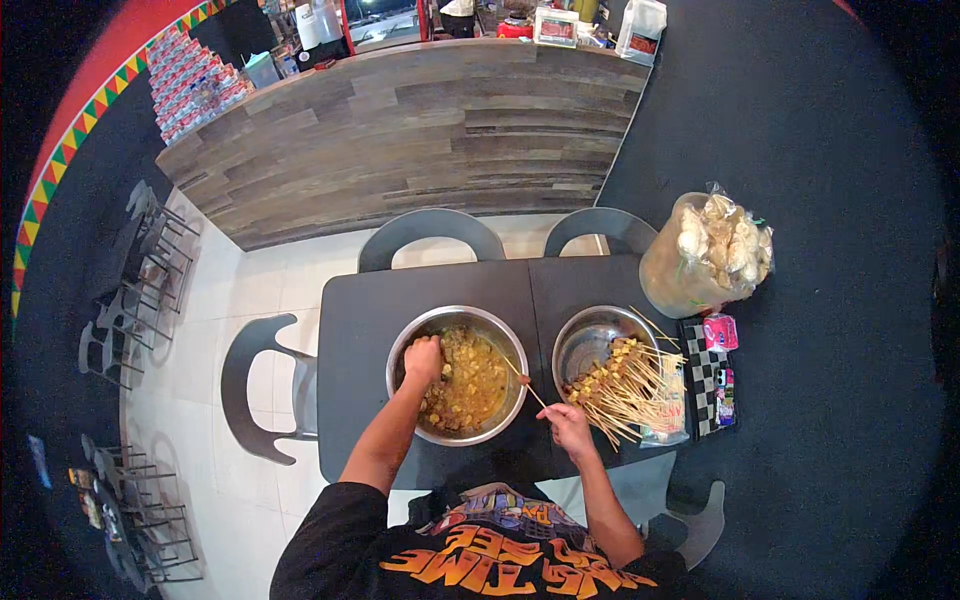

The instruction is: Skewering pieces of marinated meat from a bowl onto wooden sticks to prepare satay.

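Note:
A large steel bowl (pixel 480 437) holds chunks of meat in a yellowish, wet marinade (pixel 474 375). Into its left side reaches my left hand (pixel 423 358), its fingertips hidden in the food, so their grip does not show. My right hand (pixel 570 429) pinches a thin wooden skewer (pixel 535 394) just outside the bowl's right rim. One brown piece of meat (pixel 523 380) is threaded on that skewer, whose tip points over the bowl. To the right, a second steel bowl (pixel 589 345) contains many loaded skewers (pixel 630 375), their bare ends fanning over the near right rim.
Under the bowls is a dark table (pixel 352 330). A plastic packet (pixel 666 424) lies beneath the skewer ends. Further right are a checkered strip (pixel 696 360), a pink pack (pixel 720 332) and a tall tub (pixel 667 259) of bagged crackers. Grey chairs (pixel 259 375) surround the table; a wood-panelled counter (pixel 420 142) stands beyond.

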The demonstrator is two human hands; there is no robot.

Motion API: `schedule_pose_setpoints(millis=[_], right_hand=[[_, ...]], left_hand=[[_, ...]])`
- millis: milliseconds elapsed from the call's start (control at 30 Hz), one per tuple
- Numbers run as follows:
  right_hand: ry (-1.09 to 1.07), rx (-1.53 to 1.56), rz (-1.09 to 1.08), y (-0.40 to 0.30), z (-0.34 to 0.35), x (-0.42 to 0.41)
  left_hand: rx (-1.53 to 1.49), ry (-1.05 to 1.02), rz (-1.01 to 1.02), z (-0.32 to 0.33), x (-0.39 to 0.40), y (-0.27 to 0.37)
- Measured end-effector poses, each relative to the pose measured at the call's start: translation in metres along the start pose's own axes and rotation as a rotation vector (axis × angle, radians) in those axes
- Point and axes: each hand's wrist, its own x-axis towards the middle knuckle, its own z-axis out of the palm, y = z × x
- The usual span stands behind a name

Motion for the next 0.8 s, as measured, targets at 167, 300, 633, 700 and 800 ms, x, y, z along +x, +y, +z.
schedule_pose_setpoints(millis=[167, 300, 633, 700, 800], right_hand=[[-0.003, -0.030, -0.064, -0.003, 0.006, 0.004], [0.001, -0.049, -0.102, -0.005, 0.009, 0.002], [-0.028, 0.025, -0.074, -0.007, 0.020, -0.008], [-0.052, 0.002, -0.071, -0.008, 0.025, -0.008], [-0.093, 0.015, -0.050, -0.011, 0.039, -0.010]], left_hand=[[0.117, -0.039, 0.136, 0.000, 0.002, -0.005], [0.137, -0.164, 0.197, -0.004, 0.011, -0.010], [-1.447, -0.022, -0.192, -0.009, -0.031, 0.001], [-1.850, -0.140, -0.281, -0.008, -0.045, 0.001], [-2.214, -0.127, -0.350, -0.009, -0.064, 0.001]])
